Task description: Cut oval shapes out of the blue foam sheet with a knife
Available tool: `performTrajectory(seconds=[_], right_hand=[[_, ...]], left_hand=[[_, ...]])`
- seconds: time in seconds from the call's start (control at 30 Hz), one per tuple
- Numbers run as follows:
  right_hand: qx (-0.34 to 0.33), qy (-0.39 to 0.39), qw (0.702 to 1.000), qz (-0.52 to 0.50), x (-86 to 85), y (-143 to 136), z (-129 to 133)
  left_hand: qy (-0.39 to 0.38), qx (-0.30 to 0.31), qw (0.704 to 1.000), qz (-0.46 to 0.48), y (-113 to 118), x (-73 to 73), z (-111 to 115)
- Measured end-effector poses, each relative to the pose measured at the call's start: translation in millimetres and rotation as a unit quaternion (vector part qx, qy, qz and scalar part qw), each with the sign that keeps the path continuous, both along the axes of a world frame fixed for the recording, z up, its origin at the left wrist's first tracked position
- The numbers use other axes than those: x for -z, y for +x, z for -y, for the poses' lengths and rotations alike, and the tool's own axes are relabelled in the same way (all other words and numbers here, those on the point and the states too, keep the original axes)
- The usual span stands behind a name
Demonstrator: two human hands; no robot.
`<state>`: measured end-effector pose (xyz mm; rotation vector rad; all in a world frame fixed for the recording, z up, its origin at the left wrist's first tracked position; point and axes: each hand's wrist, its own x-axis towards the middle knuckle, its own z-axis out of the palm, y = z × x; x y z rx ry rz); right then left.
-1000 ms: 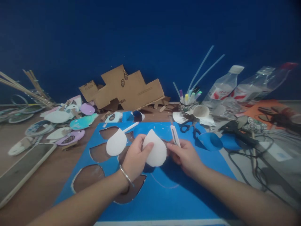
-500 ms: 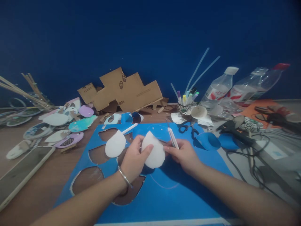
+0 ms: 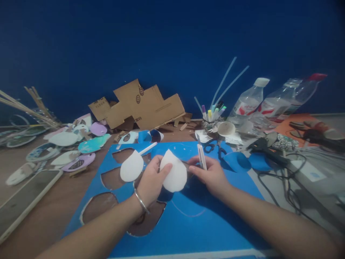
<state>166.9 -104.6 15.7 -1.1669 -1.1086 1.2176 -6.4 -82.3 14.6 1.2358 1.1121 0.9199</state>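
A white teardrop-shaped piece (image 3: 174, 172) is pinched in my left hand (image 3: 155, 178), thumb on its face and fingers behind. To its right, my right hand (image 3: 208, 174) is closed round a slim white cutter (image 3: 201, 157) that points up. Its fingertips are close to the piece's right edge. A second white teardrop (image 3: 132, 166) lies left of my left hand, beside a white pen (image 3: 148, 148). Under both hands is a blue sheet (image 3: 215, 230) with several cut-out holes and a drawn curved line.
Cardboard (image 3: 145, 106) leans at the back. Blue-handled scissors (image 3: 221, 151), a marker holder (image 3: 211, 124) and plastic bottles (image 3: 249, 100) stand or lie to the right, with black cables (image 3: 289, 180). A phone (image 3: 25, 198) and painted pieces (image 3: 93, 143) are on the left.
My right hand has drawn slightly right, away from the teardrop's edge, and the cutter is more upright. The piece in my left hand has shifted slightly left.
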Motion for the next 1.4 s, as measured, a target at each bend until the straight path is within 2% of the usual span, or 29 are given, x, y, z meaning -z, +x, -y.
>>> performTrajectory(seconds=[0.1, 0.2, 0.37, 0.5, 0.57, 0.73, 0.8, 0.9, 1.0, 1.07, 1.17, 1.27, 1.4], right_hand=[[0.008, 0.050, 0.995, 0.083, -3.0, -1, 2], [0.010, 0.063, 0.990, 0.126, -3.0, -1, 2], [0.001, 0.115, 0.975, 0.190, -1.7, 1, 3], [-0.009, 0.166, 0.959, 0.230, 0.8, 1, 6], [0.000, 0.161, 0.959, 0.232, 2.8, 1, 6], [0.060, 0.050, 0.984, 0.158, 6.2, 4, -1], [0.054, 0.027, 0.989, 0.139, 6.5, 4, -3], [0.007, 0.010, 0.997, 0.075, 6.3, 2, -3], [-0.062, -0.019, 0.998, 0.002, 6.3, -2, 0], [-0.076, -0.030, 0.997, -0.015, 6.7, -4, 1], [-0.048, -0.042, 0.998, -0.028, 7.1, -4, 0], [-0.018, -0.065, 0.996, -0.053, 7.5, -3, -1], [-0.009, -0.073, 0.993, -0.090, 8.0, -2, -2]], left_hand=[[0.004, -0.006, 1.000, -0.016, 0, 2.2, -1], [-0.010, -0.011, 1.000, -0.012, 2, 2.9, 0], [-0.074, -0.001, 0.996, 0.050, 8, -0.2, 5], [-0.087, -0.001, 0.992, 0.090, 10, -3.3, 8], [-0.088, -0.004, 0.991, 0.098, 10, -5.4, 9], [-0.097, -0.052, 0.986, 0.123, 9, -11.8, 7], [-0.101, -0.076, 0.982, 0.142, 9, -13.4, 5], [-0.101, -0.091, 0.978, 0.155, 9, -14.2, 4], [-0.102, -0.082, 0.976, 0.173, 9, -14.6, 4], [-0.109, -0.056, 0.975, 0.187, 8, -15.0, 5], [-0.111, -0.017, 0.976, 0.186, 6, -14.1, 5], [-0.091, -0.015, 0.983, 0.158, 3, -11.5, 4], [-0.068, -0.023, 0.989, 0.128, 1, -10.4, 4]])
